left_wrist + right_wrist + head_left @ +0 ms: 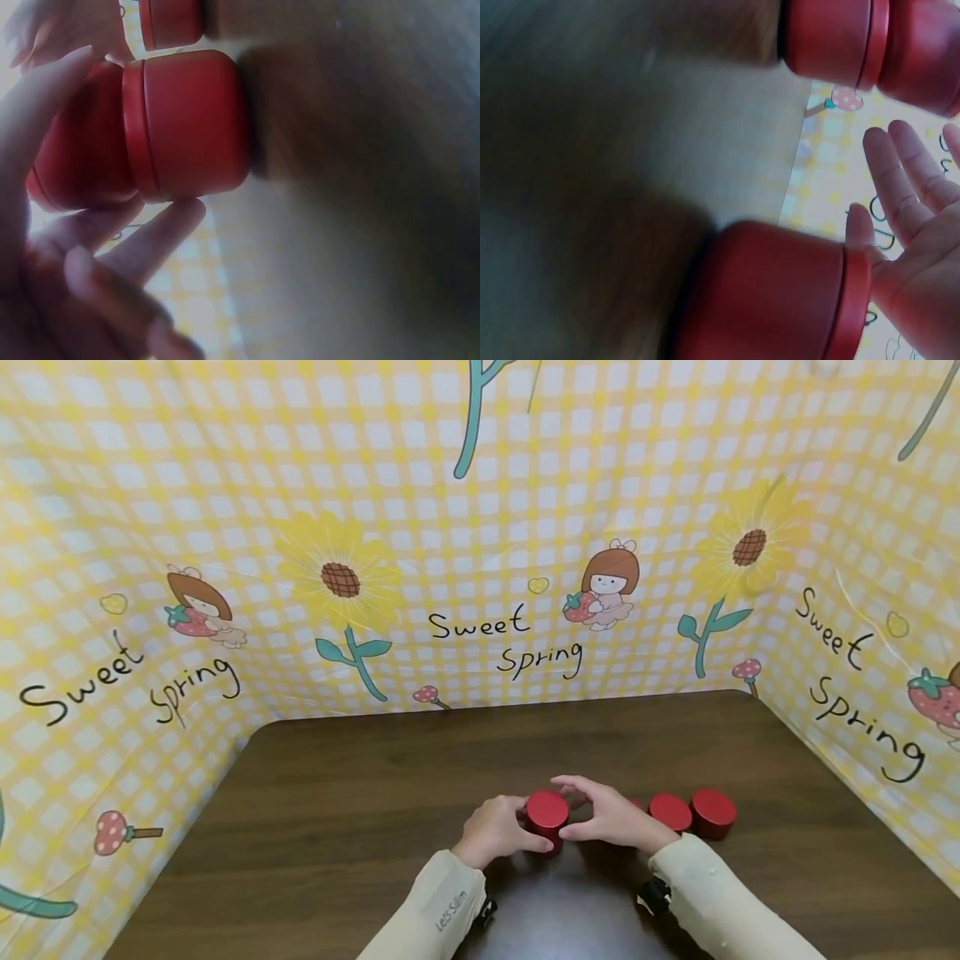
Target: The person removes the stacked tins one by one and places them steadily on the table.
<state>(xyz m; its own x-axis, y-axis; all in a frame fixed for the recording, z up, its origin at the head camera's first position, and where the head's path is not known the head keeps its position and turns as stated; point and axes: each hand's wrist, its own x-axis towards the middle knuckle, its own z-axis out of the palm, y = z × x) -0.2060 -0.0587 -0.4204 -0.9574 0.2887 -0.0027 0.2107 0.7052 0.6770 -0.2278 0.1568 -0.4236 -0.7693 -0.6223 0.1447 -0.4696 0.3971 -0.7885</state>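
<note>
Two red round tins stand stacked near the table's front middle, the upper tin [546,810] on a lower one [195,120]. My left hand [495,831] holds the upper tin [82,157] from the left, thumb on one side and fingers [150,232] on the other. From the right, my right hand [607,818] cups the stack, and its fingers [900,180] are straight and spread, a little off the stack [870,45]. Another red tin [772,300] stands right beside my right wrist, mostly hidden in the head view.
Two more red tins [670,811] [712,812] stand in a row to the right of my right hand on the dark wooden table [360,793]. A yellow checked cloth wall [480,610] closes in the table's back and both sides.
</note>
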